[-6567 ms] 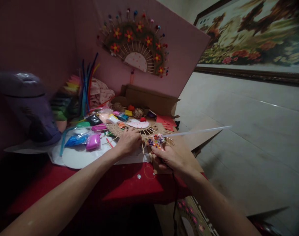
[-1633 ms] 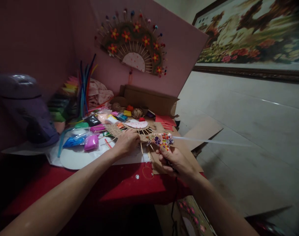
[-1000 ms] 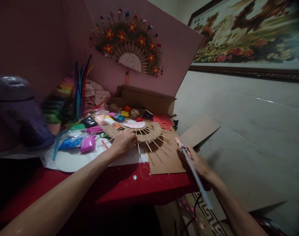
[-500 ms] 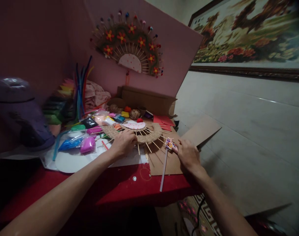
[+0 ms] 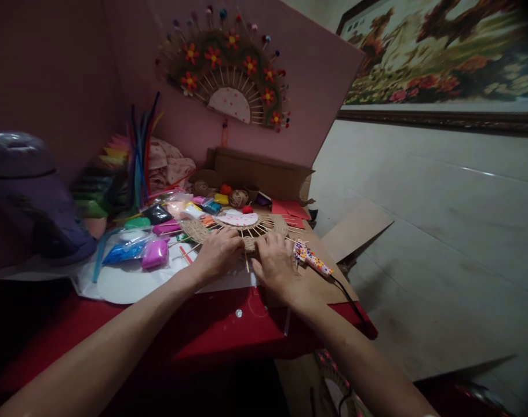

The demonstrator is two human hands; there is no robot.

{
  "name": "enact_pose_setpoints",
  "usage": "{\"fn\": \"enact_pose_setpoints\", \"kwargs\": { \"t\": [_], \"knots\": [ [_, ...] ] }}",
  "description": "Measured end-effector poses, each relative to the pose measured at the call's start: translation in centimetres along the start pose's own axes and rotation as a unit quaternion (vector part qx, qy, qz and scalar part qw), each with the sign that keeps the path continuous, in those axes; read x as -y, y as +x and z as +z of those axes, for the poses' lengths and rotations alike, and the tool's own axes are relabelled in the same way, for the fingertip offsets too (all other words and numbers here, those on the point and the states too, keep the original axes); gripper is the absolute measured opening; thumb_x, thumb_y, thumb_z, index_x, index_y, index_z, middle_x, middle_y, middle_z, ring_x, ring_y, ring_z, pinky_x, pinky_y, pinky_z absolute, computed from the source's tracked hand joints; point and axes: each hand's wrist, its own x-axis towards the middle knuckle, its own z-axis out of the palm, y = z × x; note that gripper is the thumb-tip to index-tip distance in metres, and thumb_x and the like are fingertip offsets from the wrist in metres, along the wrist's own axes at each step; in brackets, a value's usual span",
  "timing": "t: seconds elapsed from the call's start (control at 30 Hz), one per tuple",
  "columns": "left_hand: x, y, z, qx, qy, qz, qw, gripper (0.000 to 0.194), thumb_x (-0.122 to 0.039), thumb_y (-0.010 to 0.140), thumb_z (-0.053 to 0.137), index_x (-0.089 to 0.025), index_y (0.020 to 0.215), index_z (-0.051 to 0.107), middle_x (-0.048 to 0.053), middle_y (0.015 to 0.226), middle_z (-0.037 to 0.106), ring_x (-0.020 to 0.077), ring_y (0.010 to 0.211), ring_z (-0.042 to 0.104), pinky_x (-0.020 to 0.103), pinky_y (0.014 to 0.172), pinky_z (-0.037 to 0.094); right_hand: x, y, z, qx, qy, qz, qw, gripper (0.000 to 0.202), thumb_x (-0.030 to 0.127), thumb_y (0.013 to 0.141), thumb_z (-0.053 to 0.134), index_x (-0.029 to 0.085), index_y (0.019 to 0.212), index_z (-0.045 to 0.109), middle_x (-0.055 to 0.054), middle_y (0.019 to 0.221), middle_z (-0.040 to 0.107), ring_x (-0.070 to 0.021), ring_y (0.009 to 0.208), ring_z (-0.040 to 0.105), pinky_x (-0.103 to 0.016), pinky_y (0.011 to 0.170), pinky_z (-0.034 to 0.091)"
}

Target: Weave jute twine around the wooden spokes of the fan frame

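A half-round fan (image 5: 194,230) of thin sticks and woven twine lies on the table, with a pink-dotted white half-disc (image 5: 237,219) at its straight side. My left hand (image 5: 220,253) is closed on the fan's twine band, fingers curled. Across from it, my right hand (image 5: 280,265) holds the band's near edge, fingertips over the twine and thumb lower down. Both hands cover part of the band, and their fingertips are partly hidden. Just right of my right hand lies a flower-patterned glue gun (image 5: 313,259) with a black cord.
Bags of coloured clay (image 5: 155,253) and a white disc (image 5: 124,286) are at the left. Brown cardboard (image 5: 333,292) lies under the glue gun. Behind are twine balls (image 5: 238,198) and a cardboard box (image 5: 259,171). A finished flowered fan (image 5: 229,75) hangs on a pink board.
My right hand has let go of the glue gun, which now lies on the cardboard, and has moved left onto the fan's twine band. My left hand has stayed on the fan.
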Motion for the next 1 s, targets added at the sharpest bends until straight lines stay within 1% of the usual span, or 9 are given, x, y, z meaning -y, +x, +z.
{"fn": "enact_pose_setpoints", "kwargs": {
  "t": [0.1, 0.2, 0.3, 0.5, 0.67, 0.87, 1.0],
  "knots": [
    [-0.2, 0.0, -0.2, 0.009, 0.008, 0.003, 1.000, 0.015, -0.019, 0.079, 0.050, -0.017, 0.077, 0.065, 0.007, 0.081, 0.059, 0.0197, 0.080, 0.050, 0.032, 0.071, 0.037, 0.4, 0.6, 0.4, 0.000, -0.014, 0.005, 1.000, 0.014, 0.020, 0.076, 0.051, 0.017, 0.089, 0.053, -0.011, 0.094, 0.051, -0.0255, 0.090, 0.040, -0.038, 0.076, 0.029],
    [-0.2, -0.1, -0.4, 0.018, 0.010, 0.004, 1.000, 0.015, -0.019, 0.079, 0.050, -0.017, 0.078, 0.065, 0.007, 0.082, 0.058, 0.0193, 0.079, 0.050, 0.032, 0.071, 0.037, 0.5, 0.9, 0.6, -0.004, -0.003, -0.009, 1.000, 0.013, 0.017, 0.077, 0.049, 0.018, 0.089, 0.053, -0.010, 0.093, 0.051, -0.0245, 0.090, 0.040, -0.037, 0.076, 0.029],
    [-0.3, -0.2, -0.5, 0.020, 0.002, 0.010, 1.000, 0.013, -0.019, 0.078, 0.052, -0.019, 0.079, 0.065, 0.006, 0.080, 0.058, 0.0193, 0.079, 0.050, 0.031, 0.071, 0.036, 0.3, 0.9, 0.9, -0.008, 0.016, -0.028, 0.999, 0.012, 0.017, 0.078, 0.048, 0.019, 0.089, 0.054, -0.009, 0.094, 0.051, -0.0237, 0.092, 0.040, -0.035, 0.077, 0.029],
    [-0.4, -0.4, -0.6, 0.017, -0.006, 0.015, 1.000, 0.011, -0.020, 0.073, 0.056, -0.021, 0.080, 0.064, 0.005, 0.079, 0.058, 0.0200, 0.080, 0.049, 0.032, 0.069, 0.034, 0.2, 0.9, 1.3, -0.016, 0.047, -0.023, 0.998, 0.011, 0.018, 0.079, 0.048, 0.019, 0.088, 0.055, -0.008, 0.093, 0.051, -0.0222, 0.090, 0.041, -0.034, 0.077, 0.029],
    [-0.4, -0.4, -0.5, 0.018, -0.001, 0.019, 1.000, 0.010, -0.018, 0.073, 0.054, -0.019, 0.079, 0.063, 0.005, 0.079, 0.058, 0.0213, 0.084, 0.049, 0.032, 0.070, 0.034, 0.1, 0.9, 1.4, -0.019, 0.074, -0.027, 0.997, 0.010, 0.019, 0.079, 0.050, 0.020, 0.087, 0.056, -0.007, 0.093, 0.052, -0.0214, 0.090, 0.041, -0.033, 0.076, 0.029],
    [-0.3, -0.3, -0.2, -0.003, -0.011, 0.026, 1.000, 0.010, -0.019, 0.076, 0.053, -0.019, 0.076, 0.063, 0.006, 0.077, 0.059, 0.0222, 0.087, 0.047, 0.036, 0.077, 0.033, 0.0, 0.8, 1.2, -0.019, 0.095, -0.032, 0.995, 0.013, 0.017, 0.077, 0.051, 0.022, 0.087, 0.058, -0.005, 0.092, 0.053, -0.0200, 0.089, 0.041, -0.032, 0.075, 0.028],
    [-0.3, -0.3, -0.3, -0.007, 0.001, 0.031, 1.000, 0.012, -0.020, 0.077, 0.053, -0.020, 0.074, 0.065, 0.006, 0.077, 0.060, 0.0225, 0.088, 0.046, 0.037, 0.077, 0.033, 0.0, 0.7, 1.1, -0.019, 0.104, -0.035, 0.994, 0.012, 0.016, 0.077, 0.051, 0.021, 0.083, 0.059, -0.004, 0.092, 0.053, -0.0193, 0.088, 0.041, -0.031, 0.074, 0.028]
  ]
}}
